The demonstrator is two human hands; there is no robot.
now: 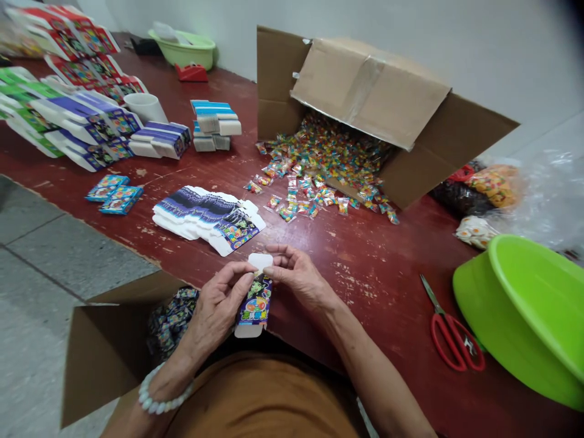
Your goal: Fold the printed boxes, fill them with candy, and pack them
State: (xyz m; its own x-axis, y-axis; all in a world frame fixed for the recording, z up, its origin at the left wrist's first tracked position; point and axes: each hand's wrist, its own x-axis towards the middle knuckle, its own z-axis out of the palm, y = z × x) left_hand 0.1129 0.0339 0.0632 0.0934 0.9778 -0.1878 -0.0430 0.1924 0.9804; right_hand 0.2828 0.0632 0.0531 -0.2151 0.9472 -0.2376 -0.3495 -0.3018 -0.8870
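A small purple candy box (255,298) with a cartoon print is between my two hands at the table's near edge. Its white end flaps stick out at top and bottom. My left hand (221,304) pinches its upper left edge between thumb and fingers. From the other side, my right hand (301,277) grips the upper right edge near the top flap. Just beyond my hands lies a fanned stack of flat purple boxes (205,216). Small wrapped candies (292,201) spill over the table from a tipped cardboard carton (365,79).
Left of me, an open carton (104,359) holds dark printed packets. Red-handled scissors (451,337) and a green basin (515,316) are on the right. Two blue boxes (121,199), stacked flat cartons (91,121), a white cup (146,108) and a red tape dispenser (191,73) stand farther left.
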